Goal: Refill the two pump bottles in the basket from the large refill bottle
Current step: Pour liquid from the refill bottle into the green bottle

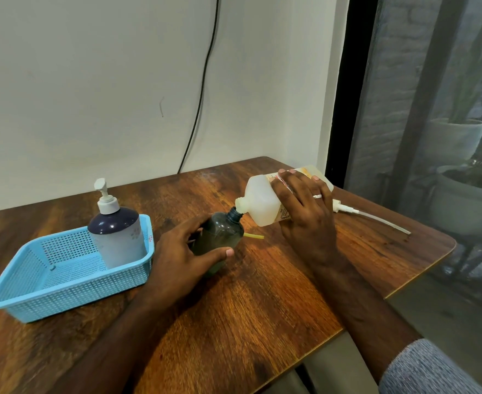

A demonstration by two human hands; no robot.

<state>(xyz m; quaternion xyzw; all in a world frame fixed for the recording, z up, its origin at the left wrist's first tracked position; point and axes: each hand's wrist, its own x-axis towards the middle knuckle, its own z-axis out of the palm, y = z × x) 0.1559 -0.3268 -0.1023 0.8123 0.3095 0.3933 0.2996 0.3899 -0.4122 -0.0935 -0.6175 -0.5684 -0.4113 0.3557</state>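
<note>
- A blue basket (63, 275) sits at the left of the wooden worktop (251, 302), with a white pump bottle (116, 231) upright in its far right corner.
- The left hand (183, 257) has its fingers wrapped round a dark, capless bottle (220, 237), tilted rightward.
- The right hand (302, 211) grips the tipped refill bottle (262, 200), spout touching the dark bottle's neck.
- A detached pump (370, 216) lies behind the right hand.

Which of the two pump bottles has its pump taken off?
The dark see-through bottle gripped by the left hand; its neck is open. The white bottle in the basket keeps its pump.
</note>
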